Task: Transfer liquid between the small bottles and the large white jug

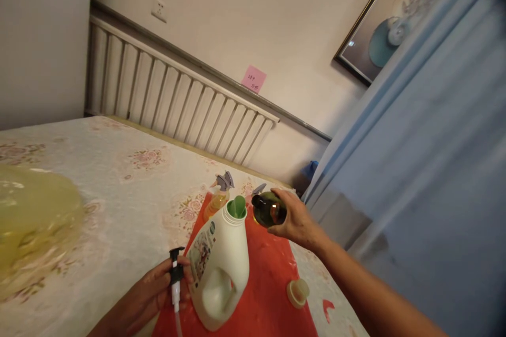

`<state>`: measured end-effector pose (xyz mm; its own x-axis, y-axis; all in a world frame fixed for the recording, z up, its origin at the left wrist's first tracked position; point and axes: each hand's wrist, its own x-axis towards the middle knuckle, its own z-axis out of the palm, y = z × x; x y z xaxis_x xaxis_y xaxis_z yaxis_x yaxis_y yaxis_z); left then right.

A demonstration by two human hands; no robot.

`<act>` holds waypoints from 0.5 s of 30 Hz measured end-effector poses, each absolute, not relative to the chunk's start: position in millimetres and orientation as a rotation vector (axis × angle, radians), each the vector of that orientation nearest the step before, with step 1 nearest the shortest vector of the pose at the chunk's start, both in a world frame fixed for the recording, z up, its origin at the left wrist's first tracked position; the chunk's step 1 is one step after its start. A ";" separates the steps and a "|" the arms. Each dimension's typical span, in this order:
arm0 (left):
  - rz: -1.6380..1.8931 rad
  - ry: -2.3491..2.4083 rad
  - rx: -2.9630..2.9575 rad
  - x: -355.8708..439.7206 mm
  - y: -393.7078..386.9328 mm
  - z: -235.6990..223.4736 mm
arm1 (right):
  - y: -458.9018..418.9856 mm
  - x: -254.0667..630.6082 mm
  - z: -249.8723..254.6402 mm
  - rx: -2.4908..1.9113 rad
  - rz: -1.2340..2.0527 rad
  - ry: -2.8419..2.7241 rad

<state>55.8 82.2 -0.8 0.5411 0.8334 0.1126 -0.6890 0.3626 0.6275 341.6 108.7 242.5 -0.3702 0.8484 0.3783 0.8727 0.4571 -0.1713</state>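
A pale green detergent jug [231, 253] stands on a red sheet [269, 268], with a green pour spout [237, 207] in its uncovered mouth. My right hand [296, 221] is closed round a small dark bottle [271, 209]. That bottle is tipped almost level, its neck towards the jug's mouth and a little apart from it. In my left hand [154, 287] is a black pump dispenser head [176, 268] with a white stem and a clear tube pointing down. The left fingertips are beside the jug's label; whether they touch it I cannot tell.
Behind the jug stands a spray bottle [217, 202] with orange liquid; another grey spray head [259, 188] shows behind the dark bottle. A jug cap [298, 293] and a red scrap [328, 309] lie at right. A big yellowish transparent object [35, 216] is at left.
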 end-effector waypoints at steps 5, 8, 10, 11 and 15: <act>1.009 0.246 0.658 54.4 84.4 -5.9 | 112.0 337.0 247.5 -1.422 -0.124 -2.357; 1.017 0.261 0.666 53.4 83.9 -6.3 | 113.2 335.3 249.1 -1.405 -0.167 -2.385; 1.020 0.271 0.668 52.8 83.3 -6.4 | 112.7 333.2 251.0 -1.414 -0.202 -2.404; 1.022 0.275 0.669 52.6 83.2 -6.8 | 112.0 331.9 252.3 -1.422 -0.218 -2.416; 1.027 0.285 0.663 52.0 85.3 -12.3 | 109.0 326.5 257.8 -1.454 -0.275 -2.457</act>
<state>52.0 85.3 -12.3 0.5030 0.8604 0.0823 -0.6951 0.3461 0.6302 326.5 109.0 257.8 -0.4583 0.8265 0.3270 0.8783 0.4776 0.0238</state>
